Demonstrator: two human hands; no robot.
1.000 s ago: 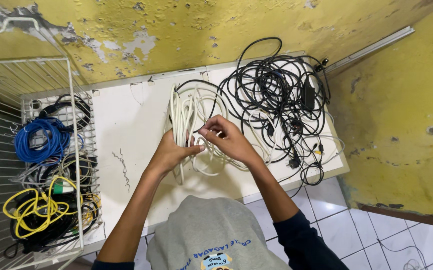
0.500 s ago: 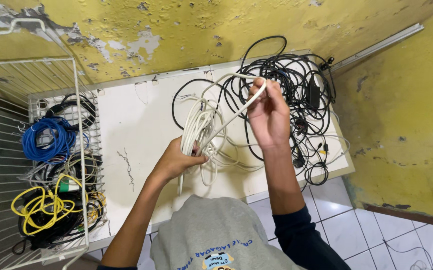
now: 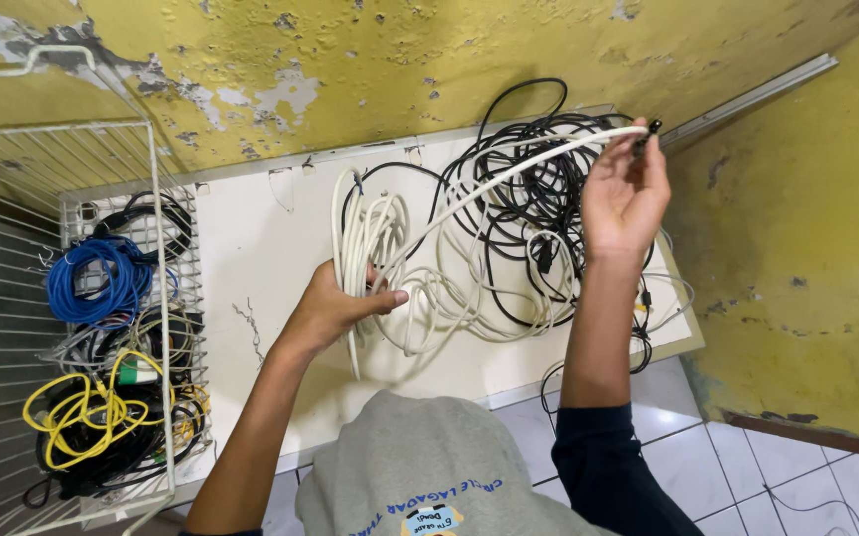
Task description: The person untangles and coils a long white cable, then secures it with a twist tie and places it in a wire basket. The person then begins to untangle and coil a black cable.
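On the white desk (image 3: 251,258), a flat smooth board with some scratches, lies a white cable (image 3: 380,233), round and rubbery, wound in several loose loops near the middle of the desk. The left hand (image 3: 335,308) is closed around one side of this bundle of loops, the thumb pointing toward the right, the forearm bare and coming up from the front edge of the desk. One straight stretch of the same white cable runs from the bundle up to the right hand (image 3: 623,194), which is raised over the back right corner of the desk and pinches the cable end between thumb and fingertips; a small dark plug shows just above the fingers. The right arm is stretched, with a dark blue sleeve (image 3: 608,467) at the upper part. Under the right hand, on the right half of the desk, there is a tangled heap of thin black cables (image 3: 528,189), too mixed to count. At the left edge of the desk stands one white wire basket (image 3: 166,298) with a thin metal grid; inside it I count one blue cable coil (image 3: 92,283), one yellow cable coil (image 3: 82,417), and some black and grey cables between them. Behind the desk is a yellow wall (image 3: 399,60) with peeling, rough paint.
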